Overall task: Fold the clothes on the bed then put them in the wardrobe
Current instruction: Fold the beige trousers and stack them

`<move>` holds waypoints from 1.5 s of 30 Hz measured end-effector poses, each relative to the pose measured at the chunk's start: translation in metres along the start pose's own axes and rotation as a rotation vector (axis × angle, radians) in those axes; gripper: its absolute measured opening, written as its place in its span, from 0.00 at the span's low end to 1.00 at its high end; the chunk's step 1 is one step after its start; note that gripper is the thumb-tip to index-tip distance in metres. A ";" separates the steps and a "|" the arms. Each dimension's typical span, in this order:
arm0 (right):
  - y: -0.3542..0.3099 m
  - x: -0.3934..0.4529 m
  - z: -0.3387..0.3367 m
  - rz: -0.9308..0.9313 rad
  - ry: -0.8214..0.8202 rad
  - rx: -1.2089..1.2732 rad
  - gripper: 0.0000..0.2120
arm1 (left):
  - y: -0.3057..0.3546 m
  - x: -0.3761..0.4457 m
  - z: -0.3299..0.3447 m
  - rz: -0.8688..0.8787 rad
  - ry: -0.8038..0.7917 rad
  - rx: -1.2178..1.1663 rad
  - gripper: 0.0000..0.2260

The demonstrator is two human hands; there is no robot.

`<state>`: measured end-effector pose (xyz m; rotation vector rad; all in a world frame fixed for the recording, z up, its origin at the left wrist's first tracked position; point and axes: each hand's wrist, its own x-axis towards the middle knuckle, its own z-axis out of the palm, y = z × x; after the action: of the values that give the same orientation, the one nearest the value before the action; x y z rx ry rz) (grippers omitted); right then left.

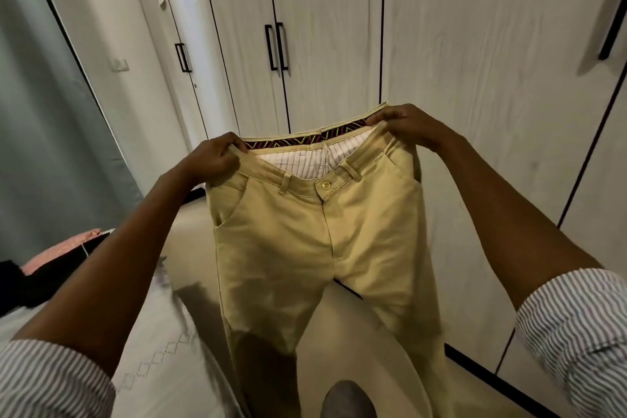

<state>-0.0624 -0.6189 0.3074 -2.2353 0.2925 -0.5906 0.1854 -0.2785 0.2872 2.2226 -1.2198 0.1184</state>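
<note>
A pair of khaki trousers [305,241] hangs in the air in front of me, front side toward me, button fastened, legs dangling down past the bed's edge. My left hand [213,154] pinches the waistband at its left end. My right hand [403,124] pinches the waistband at its right end, slightly higher. The white wardrobe [332,27] with black handles stands right behind the trousers, all visible doors closed. The bed [159,360] with a pale patterned sheet lies at the lower left.
A pink and a black garment [57,258] lie on the bed at the far left. A grey-green curtain [40,132] hangs at the left. Beige floor runs between bed and wardrobe; my grey-socked foot [346,400] shows at the bottom.
</note>
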 end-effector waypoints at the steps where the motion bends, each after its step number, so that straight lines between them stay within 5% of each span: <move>1: 0.001 0.001 0.001 0.008 -0.004 -0.013 0.22 | -0.002 0.000 0.000 -0.021 -0.021 0.004 0.17; 5: 0.009 0.006 0.006 -0.013 -0.071 -0.218 0.25 | -0.008 -0.002 0.000 -0.049 -0.145 0.136 0.27; 11: 0.028 0.004 0.004 -0.089 -0.024 -0.422 0.07 | -0.029 -0.015 -0.007 -0.027 -0.036 -0.075 0.11; 19: 0.041 -0.008 0.008 -0.084 0.153 0.095 0.11 | -0.029 -0.042 -0.011 -0.194 0.155 -0.793 0.06; 26: 0.015 0.007 0.027 -0.128 0.489 0.347 0.08 | -0.025 -0.035 -0.017 -0.228 0.231 -0.971 0.06; 32: 0.004 0.017 0.042 0.038 0.368 0.633 0.18 | -0.014 -0.028 -0.005 -0.288 0.353 -1.024 0.15; 35: 0.002 0.027 0.061 0.145 0.395 0.547 0.20 | 0.005 -0.015 0.010 -0.493 0.435 -0.942 0.14; 40: -0.013 0.038 0.113 0.237 0.334 0.464 0.16 | 0.042 0.009 0.043 -0.566 0.251 -0.963 0.06; 45: -0.034 0.033 0.161 0.073 0.193 0.464 0.13 | 0.086 0.009 0.075 -0.351 0.125 -0.891 0.12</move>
<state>0.0472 -0.5057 0.2501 -1.7190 0.2987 -0.7518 0.1076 -0.3605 0.2686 1.5588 -0.6043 -0.3557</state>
